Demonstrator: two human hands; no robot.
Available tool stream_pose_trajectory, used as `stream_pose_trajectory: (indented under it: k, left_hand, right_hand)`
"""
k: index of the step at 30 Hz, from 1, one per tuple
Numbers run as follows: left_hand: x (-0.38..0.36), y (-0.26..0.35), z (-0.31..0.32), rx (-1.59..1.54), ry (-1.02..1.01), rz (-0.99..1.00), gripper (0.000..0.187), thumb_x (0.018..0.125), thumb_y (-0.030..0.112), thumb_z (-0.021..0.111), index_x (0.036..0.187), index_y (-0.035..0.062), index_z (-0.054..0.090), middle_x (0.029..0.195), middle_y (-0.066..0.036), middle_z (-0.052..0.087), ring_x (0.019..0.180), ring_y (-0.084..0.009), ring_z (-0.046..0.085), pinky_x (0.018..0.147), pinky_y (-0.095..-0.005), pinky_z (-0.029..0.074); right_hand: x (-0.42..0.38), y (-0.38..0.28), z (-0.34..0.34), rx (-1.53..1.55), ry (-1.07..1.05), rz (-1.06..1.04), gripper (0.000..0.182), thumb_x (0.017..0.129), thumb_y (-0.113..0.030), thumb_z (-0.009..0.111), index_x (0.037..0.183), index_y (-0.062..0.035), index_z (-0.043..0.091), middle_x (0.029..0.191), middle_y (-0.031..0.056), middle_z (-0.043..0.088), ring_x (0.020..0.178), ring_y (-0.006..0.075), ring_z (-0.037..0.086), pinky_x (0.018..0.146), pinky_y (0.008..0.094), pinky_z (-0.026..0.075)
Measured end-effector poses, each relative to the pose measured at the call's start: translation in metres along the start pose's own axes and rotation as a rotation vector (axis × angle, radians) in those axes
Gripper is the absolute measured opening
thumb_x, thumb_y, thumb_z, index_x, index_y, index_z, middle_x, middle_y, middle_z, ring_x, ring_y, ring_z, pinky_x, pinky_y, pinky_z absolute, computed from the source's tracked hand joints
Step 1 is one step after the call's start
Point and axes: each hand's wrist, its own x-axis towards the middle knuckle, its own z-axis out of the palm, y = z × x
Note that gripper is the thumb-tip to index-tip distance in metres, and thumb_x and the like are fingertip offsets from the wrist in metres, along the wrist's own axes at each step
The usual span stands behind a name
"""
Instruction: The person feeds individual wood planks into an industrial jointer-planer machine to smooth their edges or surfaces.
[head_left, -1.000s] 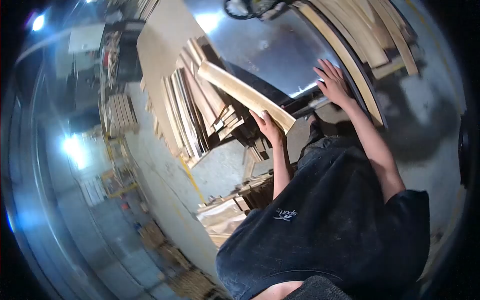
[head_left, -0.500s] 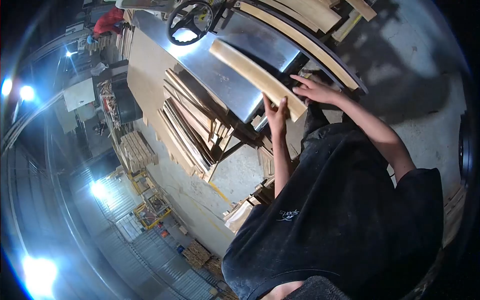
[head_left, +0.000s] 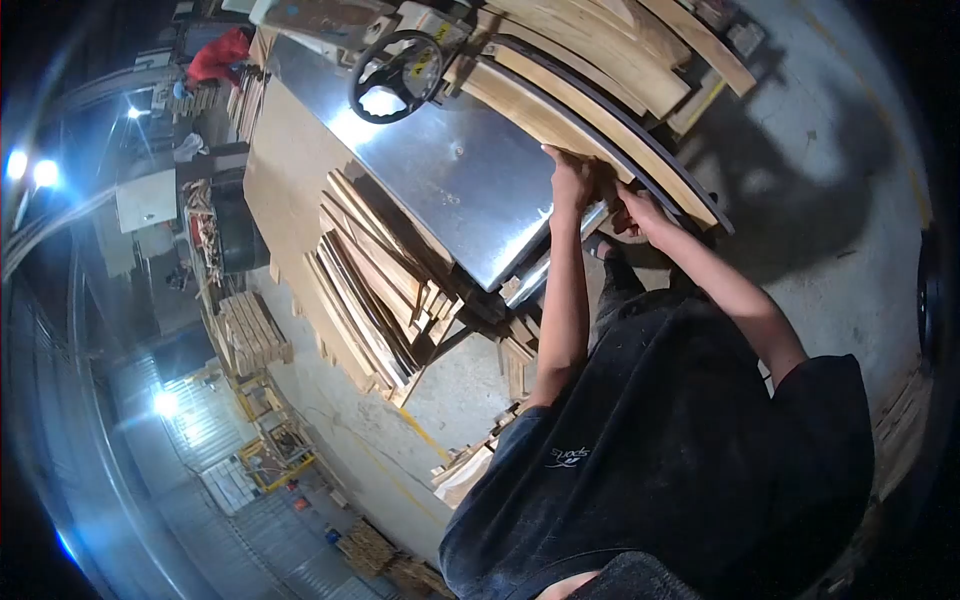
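One broad, shiny grey steel tabletop (head_left: 440,185) dominates; along its right side runs a long, curved guide of pale wood edged in black (head_left: 610,122). Between guide and tabletop lies a slim, gently bowed, pale wooden board (head_left: 513,102). Since both hands are by its near end, uneven pressure could swing the far end off the guide, I judge. Its long axis runs lengthwise along the tabletop, far end pointing towards the black ring-shaped handwheel (head_left: 400,78) beyond, its bow seeming to bulge away from the steel. At the tabletop's near right corner, the left hand (head_left: 571,182) is partly closed on the board; the right hand (head_left: 641,211) curls by its tip, contact unclear.
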Motion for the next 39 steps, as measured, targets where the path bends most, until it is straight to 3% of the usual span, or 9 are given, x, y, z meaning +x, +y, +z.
stream_pose_trajectory:
  k: [2,13,15,17,21,24,26,32,39]
  left_hand:
    - [0.014,0.001,-0.009,0.022,0.008,-0.041,0.103,0.089,0.034,0.068,0.149,-0.0083,-0.005,0.11,-0.037,0.062,0.101,-0.0499,0.063,0.087,-0.0473,0.052]
    - [0.1,-0.016,-0.06,-0.416,0.105,-0.164,0.107,0.08,0.027,0.08,0.155,0.0042,0.007,0.122,-0.029,0.062,0.111,-0.037,0.064,0.091,-0.0378,0.051]
    - [0.121,-0.036,-0.053,-0.234,0.26,0.02,0.103,0.082,0.018,0.077,0.156,0.0054,0.007,0.106,-0.025,0.069,0.09,-0.0311,0.071,0.075,-0.0364,0.057]
    - [0.092,0.004,-0.103,-0.738,0.104,-0.094,0.083,0.089,0.007,0.066,0.155,0.0027,0.016,0.07,-0.007,0.065,0.049,-0.0143,0.061,0.046,-0.0283,0.05]
    - [0.089,-0.058,-0.093,-1.317,0.027,-0.058,0.02,0.096,0.009,0.059,0.11,-0.0033,0.064,0.078,-0.006,0.065,0.068,-0.0148,0.066,0.061,-0.0271,0.054]
    - [0.035,-0.088,-0.12,-1.181,0.129,0.003,0.017,0.091,0.014,0.069,0.096,-0.0022,0.068,0.079,-0.006,0.066,0.067,-0.0132,0.064,0.062,-0.0269,0.052]
    - [-0.015,-0.101,-0.156,-0.566,0.505,0.187,0.02,0.085,0.017,0.077,0.083,-0.0012,0.07,0.076,-0.007,0.067,0.068,-0.0131,0.063,0.062,-0.0277,0.05]
    - [-0.123,-0.168,-0.263,0.027,1.218,0.168,0.011,0.079,0.006,0.077,0.073,0.0038,0.068,0.074,-0.007,0.068,0.07,-0.0193,0.063,0.063,-0.0312,0.049]
    - [-0.107,-0.181,-0.271,0.501,0.952,-0.423,0.073,0.08,0.036,0.077,0.139,0.0041,0.048,0.141,-0.03,0.042,0.135,-0.0468,0.034,0.108,-0.0559,0.029]
  right_hand:
    - [0.02,-0.006,0.013,-0.071,0.036,0.002,0.048,0.097,-0.056,0.05,0.083,-0.0117,0.056,0.063,0.0023,0.059,0.051,0.0154,0.061,0.038,0.0265,0.033]
    - [0.086,-0.086,0.084,0.043,0.119,0.037,0.054,0.098,-0.056,0.048,0.081,-0.0069,0.064,0.058,-0.0005,0.052,0.049,0.0142,0.058,0.038,0.0217,0.028]
    - [0.097,-0.093,0.089,-0.025,0.129,-0.027,0.055,0.098,-0.056,0.048,0.083,-0.0062,0.065,0.057,-0.0025,0.05,0.047,0.0118,0.055,0.038,0.0219,0.028]
    - [0.1,-0.108,0.099,-0.078,0.161,-0.009,0.055,0.098,-0.058,0.047,0.084,-0.0071,0.065,0.057,-0.0038,0.048,0.048,0.0097,0.052,0.038,0.0215,0.028]
    - [0.119,-0.131,0.111,-0.094,0.162,-0.029,0.054,0.098,-0.06,0.046,0.091,-0.0081,0.061,0.059,-0.0058,0.046,0.051,0.0076,0.05,0.04,0.0202,0.031]
    - [0.132,-0.147,0.123,-0.127,0.15,-0.061,0.053,0.098,-0.06,0.045,0.095,-0.0086,0.059,0.061,-0.0059,0.047,0.051,0.0075,0.051,0.039,0.02,0.032]
    - [0.142,-0.155,0.129,-0.167,0.156,-0.089,0.054,0.096,-0.062,0.048,0.095,-0.0093,0.059,0.059,-0.0069,0.046,0.048,0.0055,0.05,0.037,0.0185,0.031]
    - [0.167,-0.188,0.148,-0.32,0.106,-0.211,0.06,0.093,-0.062,0.053,0.096,-0.0032,0.065,0.061,-0.0043,0.057,0.047,0.0047,0.053,0.034,0.0169,0.032]
    - [0.187,-0.193,0.177,-0.318,0.243,-0.424,0.049,0.099,-0.048,0.053,0.097,-0.0006,0.065,0.073,0.0053,0.068,0.054,0.0107,0.06,0.041,0.0206,0.036]
